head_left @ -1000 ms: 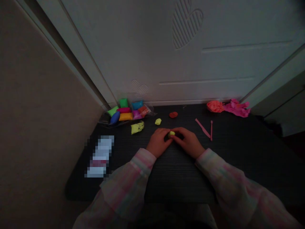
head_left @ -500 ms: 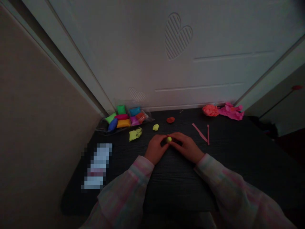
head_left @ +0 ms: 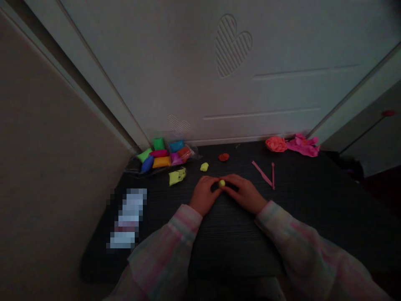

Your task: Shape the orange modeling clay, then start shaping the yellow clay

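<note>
A small yellow ball of modelling clay (head_left: 222, 183) is pinched between the fingertips of both hands, just above the dark table (head_left: 232, 246). My left hand (head_left: 205, 195) grips it from the left, fingers and thumb closed on it. From the right, my right hand (head_left: 246, 193) holds the same ball with thumb and forefinger. Beyond the hands lies a loose yellow clay lump (head_left: 204, 167), and behind it to the right a red clay piece (head_left: 223, 157). An opened yellow clay packet (head_left: 177, 177) rests left of the lump.
A clear bag of several coloured clay packets (head_left: 161, 161) lies at the back left. Two pink modelling tools (head_left: 262, 173) form a V at the right. Coral clay (head_left: 276, 144) and crumpled pink material (head_left: 303, 145) sit by the white door (head_left: 175, 62). A blurred-out phone-like object (head_left: 128, 217) lies left.
Both hands keep their pinch on the yellow clay ball. The whole view has shifted very slightly; nothing on the table has visibly moved.
</note>
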Motion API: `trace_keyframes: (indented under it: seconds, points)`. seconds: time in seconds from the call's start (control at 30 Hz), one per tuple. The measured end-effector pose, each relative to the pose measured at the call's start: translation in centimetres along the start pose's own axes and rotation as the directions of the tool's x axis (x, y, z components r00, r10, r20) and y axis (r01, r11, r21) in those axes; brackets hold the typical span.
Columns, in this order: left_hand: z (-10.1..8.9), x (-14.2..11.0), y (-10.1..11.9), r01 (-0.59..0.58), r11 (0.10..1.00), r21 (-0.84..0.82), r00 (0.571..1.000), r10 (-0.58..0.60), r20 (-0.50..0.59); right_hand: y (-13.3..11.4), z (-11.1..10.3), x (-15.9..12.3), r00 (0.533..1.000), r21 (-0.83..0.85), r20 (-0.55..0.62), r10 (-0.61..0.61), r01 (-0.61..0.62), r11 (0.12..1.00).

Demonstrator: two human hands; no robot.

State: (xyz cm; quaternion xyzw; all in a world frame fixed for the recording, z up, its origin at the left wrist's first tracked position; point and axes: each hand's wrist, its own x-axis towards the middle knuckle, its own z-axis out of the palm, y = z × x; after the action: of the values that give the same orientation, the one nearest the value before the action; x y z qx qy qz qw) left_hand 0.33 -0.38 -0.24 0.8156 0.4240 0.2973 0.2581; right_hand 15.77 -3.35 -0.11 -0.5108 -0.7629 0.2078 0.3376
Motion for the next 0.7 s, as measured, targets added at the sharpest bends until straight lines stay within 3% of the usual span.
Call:
trace_keyframes:
  seconds: [0.2,0.33,0.47,0.7]
  points:
    - [0.09,-0.02,-0.07,0.01,0.999,0.036,1.0,-0.011,0.025,-0.21,0.03,-0.03,0.998,-0.027,0.006,0.065,-0.065,0.998]
    - [-0.08,0.0,-0.02,0.032,0.999,0.025,0.998,-0.033,0.052,-0.52,-0.13,0.06,1.0,0.002,-0.003,0.026,-0.026,1.0]
    - [-0.51,0.15,0.06,0.05,0.998,-0.05,0.995,-0.045,0.087,-0.59,-0.31,0.11,0.999,0.061,-0.041,0.018,-0.015,0.998]
    - [-0.64,0.3,0.07,0.198,0.947,-0.254,0.979,-0.176,0.106,-0.35,-0.3,0.13,0.998,0.131,-0.044,0.034,-0.028,0.991]
